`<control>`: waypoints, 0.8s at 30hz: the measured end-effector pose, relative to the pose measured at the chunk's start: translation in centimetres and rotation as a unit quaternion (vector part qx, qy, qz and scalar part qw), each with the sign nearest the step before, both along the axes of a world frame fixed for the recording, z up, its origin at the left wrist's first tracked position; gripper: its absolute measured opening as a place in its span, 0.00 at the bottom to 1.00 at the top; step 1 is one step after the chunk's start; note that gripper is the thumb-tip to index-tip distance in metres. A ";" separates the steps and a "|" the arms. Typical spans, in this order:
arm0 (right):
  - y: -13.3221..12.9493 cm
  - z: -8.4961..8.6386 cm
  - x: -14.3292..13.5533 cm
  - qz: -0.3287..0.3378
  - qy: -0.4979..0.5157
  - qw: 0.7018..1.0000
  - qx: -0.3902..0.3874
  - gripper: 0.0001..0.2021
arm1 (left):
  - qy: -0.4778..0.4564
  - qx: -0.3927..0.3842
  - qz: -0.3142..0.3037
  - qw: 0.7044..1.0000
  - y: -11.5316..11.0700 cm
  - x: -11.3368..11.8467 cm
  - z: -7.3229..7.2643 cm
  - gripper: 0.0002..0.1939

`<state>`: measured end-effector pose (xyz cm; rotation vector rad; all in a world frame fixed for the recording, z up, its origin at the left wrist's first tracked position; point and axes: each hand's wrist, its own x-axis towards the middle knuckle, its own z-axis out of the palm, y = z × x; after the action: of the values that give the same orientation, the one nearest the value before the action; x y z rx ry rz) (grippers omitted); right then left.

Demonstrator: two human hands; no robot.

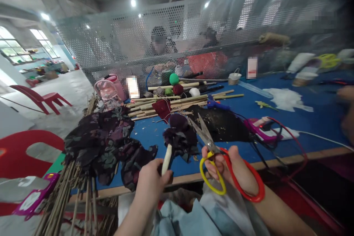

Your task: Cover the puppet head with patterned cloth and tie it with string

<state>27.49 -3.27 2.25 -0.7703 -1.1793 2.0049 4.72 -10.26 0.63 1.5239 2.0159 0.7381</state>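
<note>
My left hand (pixel 153 177) is closed round a short pale stick (pixel 166 159) that points up from the fist. In my right hand (pixel 225 164) are scissors (pixel 206 134) with one yellow and one red handle loop, their blades slightly apart and aimed up and left. Beyond the stick, a dark patterned cloth bundle (pixel 182 138) lies on the blue table (pixel 146 131). The scissor tips are beside that bundle, and a black cloth (pixel 221 123) spreads behind the blades.
Dark floral fabric (pixel 102 136) covers the table's left end, above bundled stalks (pixel 66 191). Long sticks (pixel 190 101) and yarn balls lie further back before a mesh screen (pixel 121 40). A purple power strip (pixel 262 131) with cables sits right. Another person's hand (pixel 347 94) is far right.
</note>
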 end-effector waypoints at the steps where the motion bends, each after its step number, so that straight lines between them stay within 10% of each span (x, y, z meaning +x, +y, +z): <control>1: 0.0 0.2 0.1 -0.004 0.003 1.000 -0.004 0.36 | -0.050 0.016 0.004 0.999 0.2 -0.6 -0.1 0.11; 9: 1.7 2.8 -0.8 -0.138 0.010 0.987 0.083 0.26 | -0.479 0.045 -0.007 0.876 -0.2 -1.1 1.3 0.20; 15: 5.7 4.3 -1.8 -0.247 -0.028 0.957 0.147 0.23 | -0.600 -0.011 -0.097 0.794 -0.4 0.2 1.0 0.24; 24: 1.7 4.3 -4.5 -0.190 0.069 0.978 0.049 0.22 | -0.252 0.111 -0.090 0.957 0.1 0.0 4.1 0.17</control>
<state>23.02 -1.56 6.52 -0.7317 -0.9606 1.6453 4.68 -10.12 4.74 1.4300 1.4362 1.1698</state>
